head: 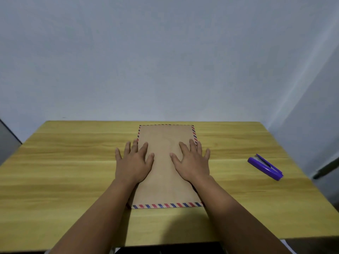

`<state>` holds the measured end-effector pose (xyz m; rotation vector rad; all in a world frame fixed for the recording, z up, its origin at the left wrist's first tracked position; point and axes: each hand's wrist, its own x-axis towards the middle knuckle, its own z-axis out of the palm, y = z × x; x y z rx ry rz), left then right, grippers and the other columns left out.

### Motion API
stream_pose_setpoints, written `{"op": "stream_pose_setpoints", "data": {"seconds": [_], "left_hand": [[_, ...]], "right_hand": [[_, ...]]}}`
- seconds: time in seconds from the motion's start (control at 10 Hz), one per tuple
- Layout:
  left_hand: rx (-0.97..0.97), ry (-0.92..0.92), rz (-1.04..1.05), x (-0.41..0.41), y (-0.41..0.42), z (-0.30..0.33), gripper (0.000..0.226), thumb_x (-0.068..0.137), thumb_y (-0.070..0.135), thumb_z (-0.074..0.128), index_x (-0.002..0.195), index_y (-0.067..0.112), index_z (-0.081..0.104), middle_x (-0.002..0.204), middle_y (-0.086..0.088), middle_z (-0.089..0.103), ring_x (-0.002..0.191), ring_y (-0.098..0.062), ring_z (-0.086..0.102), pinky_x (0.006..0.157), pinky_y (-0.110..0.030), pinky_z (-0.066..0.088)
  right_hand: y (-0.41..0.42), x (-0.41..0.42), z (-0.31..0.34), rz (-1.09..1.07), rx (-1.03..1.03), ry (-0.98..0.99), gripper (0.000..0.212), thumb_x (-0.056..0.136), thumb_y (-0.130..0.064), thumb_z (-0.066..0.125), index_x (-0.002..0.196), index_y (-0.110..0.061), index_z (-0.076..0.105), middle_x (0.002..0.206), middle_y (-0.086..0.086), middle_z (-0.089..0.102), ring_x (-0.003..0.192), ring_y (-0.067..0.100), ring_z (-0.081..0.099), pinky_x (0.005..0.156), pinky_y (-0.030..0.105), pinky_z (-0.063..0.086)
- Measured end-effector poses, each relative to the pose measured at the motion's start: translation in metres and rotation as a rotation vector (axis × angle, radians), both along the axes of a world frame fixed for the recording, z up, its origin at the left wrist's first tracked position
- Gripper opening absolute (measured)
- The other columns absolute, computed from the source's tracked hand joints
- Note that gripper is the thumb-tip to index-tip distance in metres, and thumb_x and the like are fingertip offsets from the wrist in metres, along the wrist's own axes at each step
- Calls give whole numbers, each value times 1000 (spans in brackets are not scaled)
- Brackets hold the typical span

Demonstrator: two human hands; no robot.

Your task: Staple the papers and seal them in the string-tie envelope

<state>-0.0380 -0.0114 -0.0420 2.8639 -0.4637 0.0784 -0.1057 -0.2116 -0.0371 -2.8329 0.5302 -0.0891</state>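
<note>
A brown envelope [165,180] with a red and blue striped border lies flat in the middle of the wooden table [64,171], long side running away from me. My left hand [134,163] rests palm down on its left edge, fingers spread. On the right part of the envelope my right hand [191,163] lies flat the same way. Neither hand holds anything. No string tie or flap shows on the visible face. No loose papers are in sight. A purple stapler [265,169] lies on the table to the right, well apart from my right hand.
The table's far edge meets a plain pale wall [165,61]. A dark object [168,250] shows below the table's near edge. A dark handle-like shape [328,169] is at the far right, beyond the table's right edge.
</note>
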Motion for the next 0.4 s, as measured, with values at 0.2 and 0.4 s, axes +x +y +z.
{"op": "stream_pose_setpoints", "data": {"seconds": [0.2,0.4], "left_hand": [[27,24,-10,-2,1,3,66,100,67,19,161,41,21,173,0,10,160,-26,0,124,-63,-1],[-46,100,11,-4,3,15,71,99,70,23,162,39,18,174,-4,5,159,-33,-7,124,-64,-2]], "right_hand": [[2,-3,0,-12,3,-2,74,100,-73,23,163,-35,25,176,8,11,163,32,-2,127,63,-1],[1,-7,11,-11,95,-15,79,101,-72,30,166,-31,16,177,8,7,163,31,-5,125,66,-2]]}}
